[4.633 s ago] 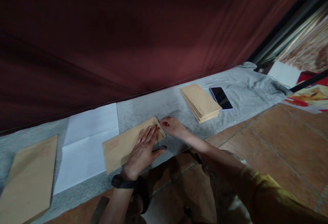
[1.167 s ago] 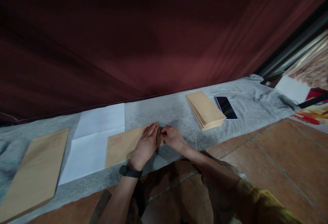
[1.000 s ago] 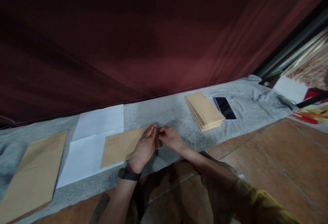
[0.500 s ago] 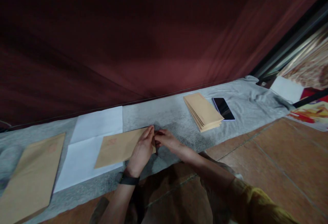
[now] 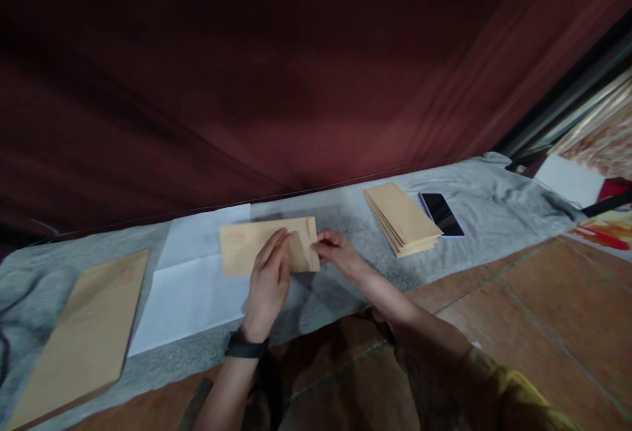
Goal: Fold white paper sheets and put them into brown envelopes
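A tan envelope (image 5: 247, 247) is lifted off the grey cloth (image 5: 345, 220), tilted towards me, with both hands on it. My left hand (image 5: 269, 283) grips its lower middle, fingers against the face. My right hand (image 5: 336, 253) pinches its right end, where the flap is. A black watch sits on my left wrist. Below the envelope lies a white sheet of paper (image 5: 192, 286) with a fold across it.
A stack of tan envelopes (image 5: 402, 220) lies to the right, with a dark phone (image 5: 441, 212) beside it. A larger tan envelope (image 5: 83, 332) lies at the far left. A dark red curtain (image 5: 276, 76) hangs behind. Brown floor tiles (image 5: 518, 299) lie in front.
The envelope lay flat on the cloth under both hands; now both hands have raised it off the cloth above the white sheet.
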`<state>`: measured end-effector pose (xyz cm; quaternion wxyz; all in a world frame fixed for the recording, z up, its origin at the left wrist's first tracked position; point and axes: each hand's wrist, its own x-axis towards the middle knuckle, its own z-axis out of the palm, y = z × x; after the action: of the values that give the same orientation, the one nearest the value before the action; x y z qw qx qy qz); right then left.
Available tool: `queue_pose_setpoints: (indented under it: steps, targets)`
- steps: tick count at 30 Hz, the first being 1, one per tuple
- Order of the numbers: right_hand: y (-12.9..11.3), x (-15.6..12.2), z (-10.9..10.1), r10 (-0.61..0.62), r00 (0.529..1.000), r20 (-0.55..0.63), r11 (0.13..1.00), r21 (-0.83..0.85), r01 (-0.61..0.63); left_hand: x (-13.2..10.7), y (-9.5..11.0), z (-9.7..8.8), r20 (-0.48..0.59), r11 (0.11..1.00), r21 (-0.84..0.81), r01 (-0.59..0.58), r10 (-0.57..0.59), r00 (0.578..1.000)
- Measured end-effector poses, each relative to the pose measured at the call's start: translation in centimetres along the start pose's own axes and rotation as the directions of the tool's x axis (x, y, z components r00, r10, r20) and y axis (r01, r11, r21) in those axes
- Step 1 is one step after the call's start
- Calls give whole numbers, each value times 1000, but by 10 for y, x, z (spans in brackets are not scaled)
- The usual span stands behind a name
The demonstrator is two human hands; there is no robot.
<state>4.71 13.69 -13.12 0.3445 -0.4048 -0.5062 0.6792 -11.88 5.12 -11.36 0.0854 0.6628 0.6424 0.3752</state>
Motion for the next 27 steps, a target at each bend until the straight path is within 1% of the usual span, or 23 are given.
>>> queue_pose_setpoints:
  steps: [1,2,4,5,6,7,8,9,10,11,12,13,15,17,18,20,21,22,23,24,25,26,27]
  targets:
    - [-5,2,-6,-105,993,-53,991,-84,100,0,2,-3,-54,1000,-4,17,-17,998]
    - [-9,2,-12,-222,969,-103,963,-177,202,0,4,-5,-102,999,-19,43,-44,994]
    - [-14,-1,-22,-426,897,-120,850,-392,352,0,7,-5,-153,982,-124,142,-161,975]
    - [-15,-5,-26,-504,860,-85,765,-507,398,0,9,-3,-131,948,-228,221,-255,958]
    - [-14,-9,-28,-560,829,-22,663,-611,432,0,11,0,-70,878,-361,313,-361,930]
    - [-13,-13,-29,-590,804,67,549,-698,460,1,13,3,30,760,-504,409,-458,888]
    - [-10,-17,-29,-599,783,168,429,-758,491,2,16,6,158,598,-629,497,-527,835]
    - [-7,-21,-29,-589,761,273,314,-790,527,2,18,9,291,412,-716,563,-557,778]
    - [-3,-24,-28,-568,734,372,212,-796,567,3,19,11,401,235,-764,601,-557,728]
    - [1,-26,-28,-547,704,453,129,-785,606,3,20,12,476,92,-785,613,-545,691]
    - [4,-27,-27,-531,675,512,67,-768,637,3,20,13,521,-8,-790,612,-536,665]
    - [8,-28,-27,-522,652,549,27,-754,656,3,20,13,548,-69,-788,612,-532,646]
    - [13,-29,-28,-515,638,572,-4,-746,666,-1,17,15,590,-139,-767,626,-534,605]
    - [16,-30,-30,-506,650,567,11,-749,663,-5,14,19,632,-190,-736,650,-537,559]
    - [17,-31,-31,-501,659,562,35,-747,664,-8,13,21,644,-207,-726,656,-541,541]
    - [19,-32,-33,-504,692,517,136,-744,654,-11,10,26,629,-205,-734,648,-565,533]
    - [19,-32,-35,-515,726,455,221,-748,626,-12,10,29,612,-188,-743,642,-580,538]
    - [20,-32,-37,-526,773,355,337,-748,572,-12,10,30,595,-166,-750,640,-590,545]
    - [20,-32,-39,-518,828,217,492,-716,495,-12,10,30,577,-141,-759,635,-598,557]
    - [20,-31,-42,-474,878,68,653,-641,403,-11,10,31,558,-115,-769,629,-603,570]
    - [19,-30,-45,-405,913,-58,782,-539,313,-10,11,30,541,-89,-776,624,-603,586]
    - [18,-30,-48,-312,942,-122,877,-418,237,-9,12,30,528,-63,-782,621,-596,605]
    - [17,-30,-50,-213,970,-120,943,-286,172,-9,14,30,519,-38,-786,617,-582,626]
